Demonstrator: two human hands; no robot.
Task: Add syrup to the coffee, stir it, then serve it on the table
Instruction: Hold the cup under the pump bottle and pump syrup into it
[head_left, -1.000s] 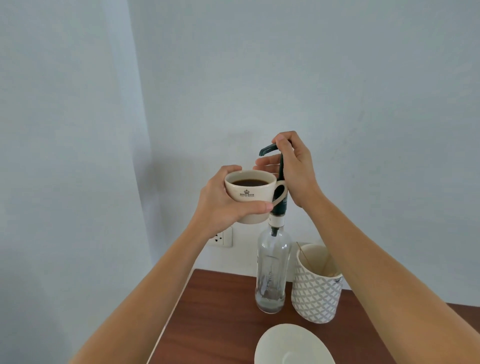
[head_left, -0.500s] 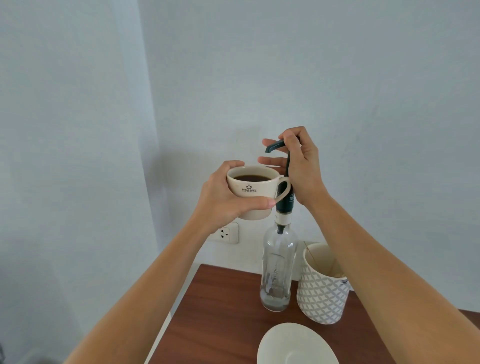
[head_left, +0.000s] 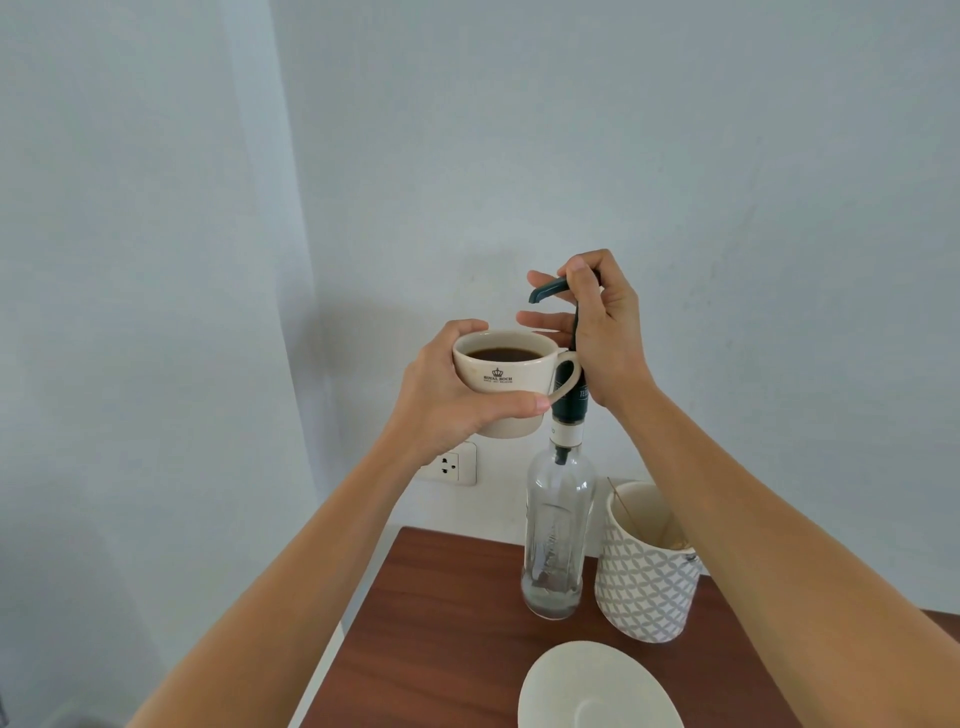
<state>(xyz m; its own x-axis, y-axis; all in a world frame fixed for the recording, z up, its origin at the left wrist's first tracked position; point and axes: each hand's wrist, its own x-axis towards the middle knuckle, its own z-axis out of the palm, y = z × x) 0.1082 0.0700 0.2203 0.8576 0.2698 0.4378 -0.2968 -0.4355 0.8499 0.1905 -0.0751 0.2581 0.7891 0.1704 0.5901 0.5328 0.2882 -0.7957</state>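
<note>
My left hand (head_left: 447, 395) holds a cream cup of black coffee (head_left: 511, 379) in the air, with its handle pointing right. Beside the cup stands a tall clear glass syrup bottle (head_left: 558, 535) on the brown table (head_left: 441, 623); a little liquid lies at its bottom. My right hand (head_left: 605, 332) grips the bottle's dark green pump head (head_left: 545, 291), whose spout points left, above the far rim of the cup. A white saucer (head_left: 597, 691) lies on the table at the bottom edge.
A white and grey patterned holder (head_left: 644, 582) with thin stir sticks stands right of the bottle. A wall socket (head_left: 452, 465) sits low on the white wall behind. The table's left edge runs near the wall corner.
The pump head has risen a little under my right hand. The cup stays under the spout. The view has shifted slightly.
</note>
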